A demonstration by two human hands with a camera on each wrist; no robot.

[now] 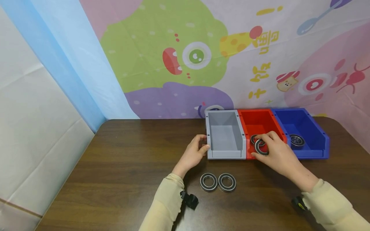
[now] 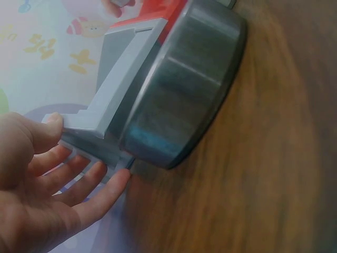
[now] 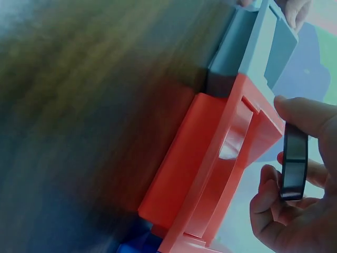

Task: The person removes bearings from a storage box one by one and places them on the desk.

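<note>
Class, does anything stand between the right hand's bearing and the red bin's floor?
Possibly: another bearing lies in the red bin, partly hidden behind the held bearing in the head view; nothing else visible stands between.

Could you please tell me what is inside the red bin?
Inside the red bin, a bearing lies partly covered by the held bearing in the right grip. Anything behind that grip, at the bin's front right, cannot be seen.

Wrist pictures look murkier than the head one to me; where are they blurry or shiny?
Head view: fairly crisp, with pale sheen on the tabletop toward the bottom; left wrist view: hazy, wood grain smeared at right; right wrist view: tabletop heavily blurred, the red bin's edges clearer.
</note>
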